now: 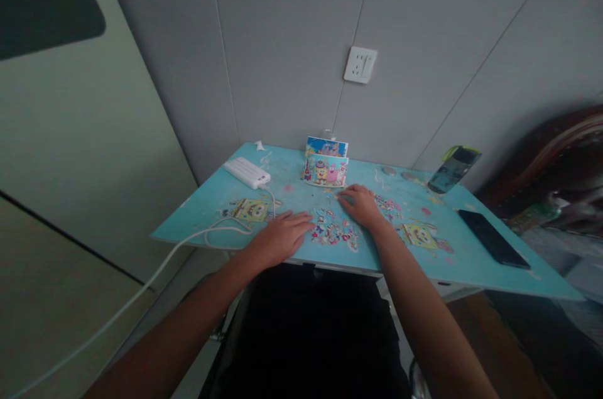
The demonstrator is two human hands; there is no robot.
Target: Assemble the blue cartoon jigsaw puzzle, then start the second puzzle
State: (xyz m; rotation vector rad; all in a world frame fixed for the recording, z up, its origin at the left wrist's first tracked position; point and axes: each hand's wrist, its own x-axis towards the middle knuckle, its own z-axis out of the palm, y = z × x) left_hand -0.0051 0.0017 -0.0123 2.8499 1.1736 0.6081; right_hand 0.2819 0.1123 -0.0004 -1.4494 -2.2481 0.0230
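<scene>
Small multicoloured jigsaw puzzle pieces [327, 228] lie loose in a pile near the front edge of the light-blue table [301, 254]. My left hand [282, 237] rests at the left side of this pile, palm down with fingers stretched out. Just behind the pile, my right hand [360, 204] is low over the tabletop, its fingers pointing left and slightly apart. Nothing shows in either hand. More pieces [389, 206] lie to the right of my right hand, partly hidden by it. Two cartoon picture cards [326, 171] stand upright in front of my hands.
A white power bank [247, 173] with a white cable [164, 264] lies at the left. At the right are a black phone [492, 239] and a dark bottle [453, 169] with a green strap. The grey wall [282, 60] with a socket [360, 65] borders the table's back.
</scene>
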